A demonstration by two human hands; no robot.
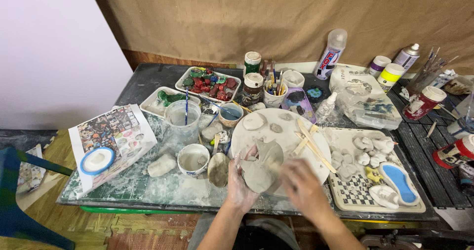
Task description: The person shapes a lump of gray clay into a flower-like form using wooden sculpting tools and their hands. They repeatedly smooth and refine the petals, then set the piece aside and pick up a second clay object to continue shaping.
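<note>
Left hand cups a flat grey clay slab from beneath, fingers closed on its edge. Right hand is blurred over the slab; its grip cannot be told. The slab is held above the near rim of the round white board. It looks soft, damp and easily deformed; best supported under its broad face. A white cup stands left of the board.

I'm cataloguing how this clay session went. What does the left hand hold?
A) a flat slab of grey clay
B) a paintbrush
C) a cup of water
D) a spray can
A: the left hand grips a flat slab of grey clay above the round white board.
</note>
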